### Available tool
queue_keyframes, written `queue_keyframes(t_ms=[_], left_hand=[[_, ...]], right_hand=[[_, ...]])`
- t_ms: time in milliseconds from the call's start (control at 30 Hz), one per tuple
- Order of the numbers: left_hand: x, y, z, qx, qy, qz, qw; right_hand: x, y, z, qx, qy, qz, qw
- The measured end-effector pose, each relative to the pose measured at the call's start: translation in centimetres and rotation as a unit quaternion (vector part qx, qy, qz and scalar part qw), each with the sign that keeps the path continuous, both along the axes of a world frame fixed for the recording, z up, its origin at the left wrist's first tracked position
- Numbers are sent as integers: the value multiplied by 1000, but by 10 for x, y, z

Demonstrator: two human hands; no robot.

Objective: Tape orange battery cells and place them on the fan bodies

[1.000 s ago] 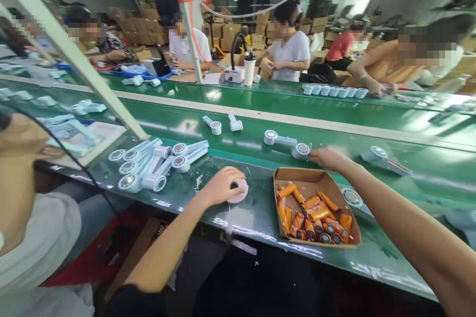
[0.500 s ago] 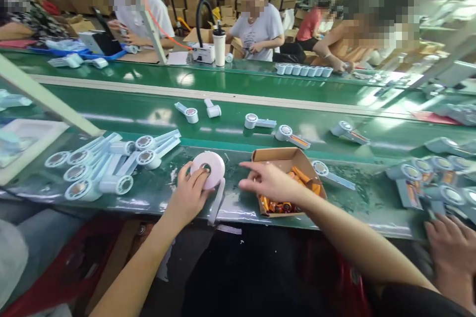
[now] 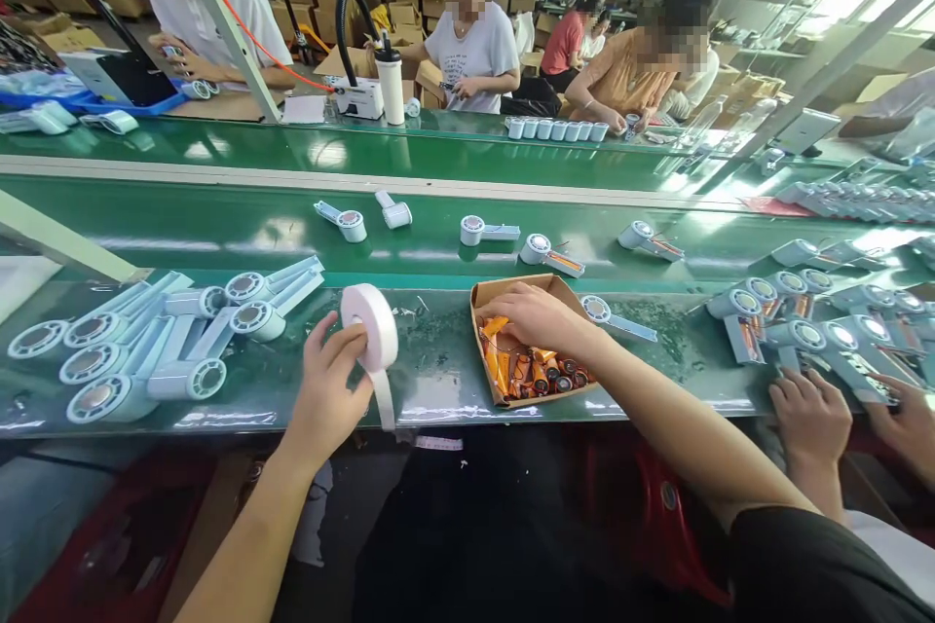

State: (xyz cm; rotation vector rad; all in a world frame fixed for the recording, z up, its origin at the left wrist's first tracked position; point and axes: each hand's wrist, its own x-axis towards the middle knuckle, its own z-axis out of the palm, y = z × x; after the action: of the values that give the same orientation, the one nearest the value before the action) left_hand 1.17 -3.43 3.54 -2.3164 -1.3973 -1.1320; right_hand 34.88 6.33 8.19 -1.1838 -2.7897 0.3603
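Observation:
My left hand (image 3: 327,380) grips a white roll of tape (image 3: 371,321), lifted and tilted on edge above the green bench, with a loose strip hanging down from it. My right hand (image 3: 535,313) reaches into a small cardboard tray (image 3: 488,294) of orange cylindrical cells (image 3: 527,368), fingers curled down over them; whether it holds one is hidden. A pile of pale blue handheld fan housings (image 3: 146,336) lies to the left of the tape.
More fan housings ride the green conveyor belt (image 3: 438,234) beyond the tray. A co-worker's hands (image 3: 810,414) work on a cluster of housings (image 3: 804,321) at my right. Other people sit across the line, with a white bottle (image 3: 392,88) and boxes behind.
My left hand has raised the tape roll off the bench and tipped it on edge. My right hand came back from the belt and dropped into the tray of orange cells.

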Motion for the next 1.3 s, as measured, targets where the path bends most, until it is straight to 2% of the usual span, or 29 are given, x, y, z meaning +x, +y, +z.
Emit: queue_keyframes(t_ms=[67,133,167,233,300,400,467,500,567,667,767,833,900,967,1067,1167,1233,1300], left_hand=[[12,1,2,4,18,-15,1000],[23,2,5,9,37,-31,999],[28,2,6,11,47,-40,998],[35,2,8,12,65,-60,996],[40,2,9,4,72,-70,995],[44,1,7,-16,77,-76,994],[45,1,6,-27,81,-83,993],[46,1,6,-30,82,-88,992],[48,0,5,-31,78,-96,992],[51,0,6,-21,64,-89,994],[52,0,4,-17,55,-71,996],[52,0,2,-23,64,-73,995],[51,0,0,-32,76,-77,994],[50,1,-3,-36,75,-72,994],[50,2,-5,-33,65,-60,996],[54,0,-5,-33,70,-66,995],[59,-3,-3,-27,82,-81,993],[63,-6,1,-20,99,-92,991]], right_hand=[[6,9,-4,-31,-8,-2,999],[9,8,-7,-62,94,-55,992],[11,5,-9,-80,176,-90,977],[14,-3,-11,-137,338,-136,921],[17,-13,-12,-229,443,-131,857],[16,-28,-14,-392,514,-90,758],[12,-40,-15,-466,549,-69,691],[10,-46,-14,-484,565,-61,665],[6,-57,-14,-502,583,-58,636],[4,-67,-12,-517,587,-97,615],[3,-73,-10,-484,627,-152,591],[0,-77,-9,-481,633,-154,587],[-2,-84,-7,-518,605,-137,589],[-2,-90,-3,-553,585,-131,579],[4,-100,6,-526,622,-140,562],[9,-106,9,-471,650,-135,580],[10,-108,8,-445,647,-141,603],[10,-107,5,-384,652,-165,632]])
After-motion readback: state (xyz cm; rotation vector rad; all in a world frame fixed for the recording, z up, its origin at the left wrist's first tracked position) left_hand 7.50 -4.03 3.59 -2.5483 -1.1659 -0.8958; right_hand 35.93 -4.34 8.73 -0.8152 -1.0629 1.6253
